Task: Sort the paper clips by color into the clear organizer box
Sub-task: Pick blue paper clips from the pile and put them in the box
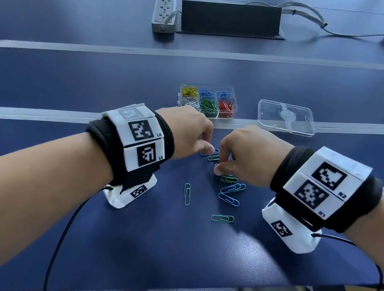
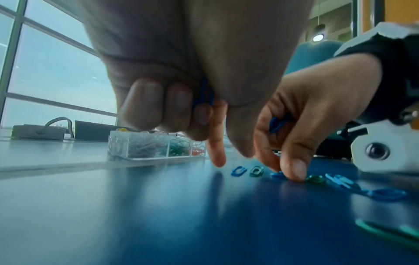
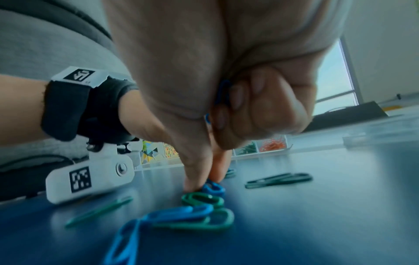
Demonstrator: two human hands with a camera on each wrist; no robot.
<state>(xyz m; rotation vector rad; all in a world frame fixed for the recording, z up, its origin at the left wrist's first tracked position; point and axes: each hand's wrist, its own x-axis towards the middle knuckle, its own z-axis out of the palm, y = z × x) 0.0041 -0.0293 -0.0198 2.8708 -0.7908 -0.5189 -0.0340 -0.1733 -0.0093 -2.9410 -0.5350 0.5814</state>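
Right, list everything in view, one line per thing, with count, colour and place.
clear plastic organizer box: one, six compartments with yellow, blue, white, green and red clips, mid-table.
clear plastic lid: one, right of the box.
loose blue paper clips: several, on the table by the right hand.
loose green paper clips: about five, scattered nearer the person.
white power strips: two, far side.
black upright panel: one, between the strips.
dark blue table: one.
left hand: blue clips in its grip, forefinger pointing down.
right hand: blue clips in its grip, fingertips pinching a blue clip on the table.
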